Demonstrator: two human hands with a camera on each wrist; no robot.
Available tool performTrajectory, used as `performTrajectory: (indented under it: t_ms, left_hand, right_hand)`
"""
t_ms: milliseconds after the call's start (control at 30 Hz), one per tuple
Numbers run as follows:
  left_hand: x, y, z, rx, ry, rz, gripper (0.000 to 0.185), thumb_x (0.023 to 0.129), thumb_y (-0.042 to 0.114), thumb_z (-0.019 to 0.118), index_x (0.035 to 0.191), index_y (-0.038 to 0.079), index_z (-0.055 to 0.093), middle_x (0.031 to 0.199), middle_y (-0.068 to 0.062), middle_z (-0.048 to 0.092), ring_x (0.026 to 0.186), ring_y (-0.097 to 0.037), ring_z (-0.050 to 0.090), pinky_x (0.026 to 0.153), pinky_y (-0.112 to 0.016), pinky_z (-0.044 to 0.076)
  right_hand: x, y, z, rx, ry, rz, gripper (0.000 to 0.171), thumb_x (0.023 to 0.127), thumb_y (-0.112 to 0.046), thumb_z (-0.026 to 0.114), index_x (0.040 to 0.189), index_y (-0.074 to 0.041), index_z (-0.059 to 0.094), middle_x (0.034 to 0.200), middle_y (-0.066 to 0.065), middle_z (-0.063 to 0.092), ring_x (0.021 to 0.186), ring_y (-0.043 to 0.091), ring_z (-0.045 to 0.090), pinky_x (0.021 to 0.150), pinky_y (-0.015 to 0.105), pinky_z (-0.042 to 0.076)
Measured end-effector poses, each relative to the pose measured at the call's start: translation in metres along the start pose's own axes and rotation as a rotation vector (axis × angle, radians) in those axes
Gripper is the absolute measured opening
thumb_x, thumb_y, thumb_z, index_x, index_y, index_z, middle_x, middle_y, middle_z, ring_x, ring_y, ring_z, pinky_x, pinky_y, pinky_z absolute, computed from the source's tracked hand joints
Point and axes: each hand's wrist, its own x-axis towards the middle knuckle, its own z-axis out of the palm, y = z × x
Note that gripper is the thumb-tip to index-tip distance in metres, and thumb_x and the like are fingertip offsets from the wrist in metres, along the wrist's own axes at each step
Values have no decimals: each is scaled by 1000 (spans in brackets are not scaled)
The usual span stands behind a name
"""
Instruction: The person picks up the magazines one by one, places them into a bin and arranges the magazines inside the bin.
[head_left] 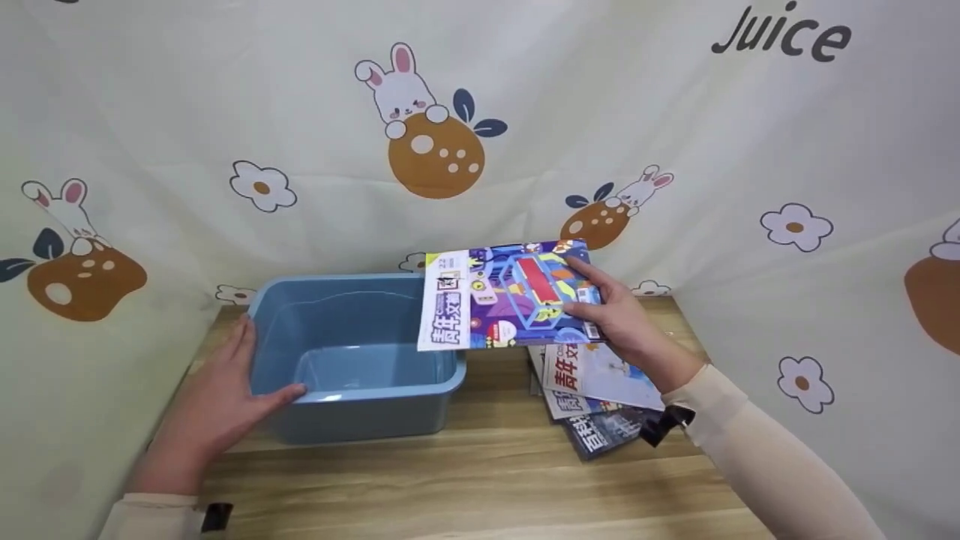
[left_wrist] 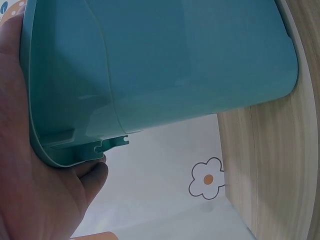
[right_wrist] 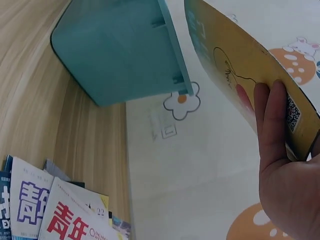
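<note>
— What is seen on the wooden table (head_left: 487,480)?
— A blue plastic bin (head_left: 352,352) is steadied at its left rim by the left hand (head_left: 217,405), fingers laid straight against it. A colourful magazine (head_left: 510,296) is pinched at its right edge by the right hand (head_left: 619,315) and held above the bin's right rim.
— And beside it?
— A stack of magazines (head_left: 592,394) is left just right of the bin, before a rabbit-print curtain (head_left: 420,135).
</note>
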Motion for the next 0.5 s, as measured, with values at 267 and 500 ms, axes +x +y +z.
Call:
performTrajectory:
  t_ms: [267,500]
  left_hand:
    - [-1,2,1,8,-10,-25,136,92,82,68,173,-7,4,179,-35,7,157,-66,24,117,-87,27]
    - [-1,3,0,13,0,-20,136,92,83,67,173,-7,6,179,-35,10,158,-65,23,116,-87,26]
  right_hand:
    - [7,-4,20,-15,-11,-5,84,103,-10,79,173,-34,41,169,16,34,124,34,69,97,36,65]
    - [9,-9,34,-4,-36,7,84,101,-13,82,171,-37,43,168,14,37,131,38,66,101,39,64]
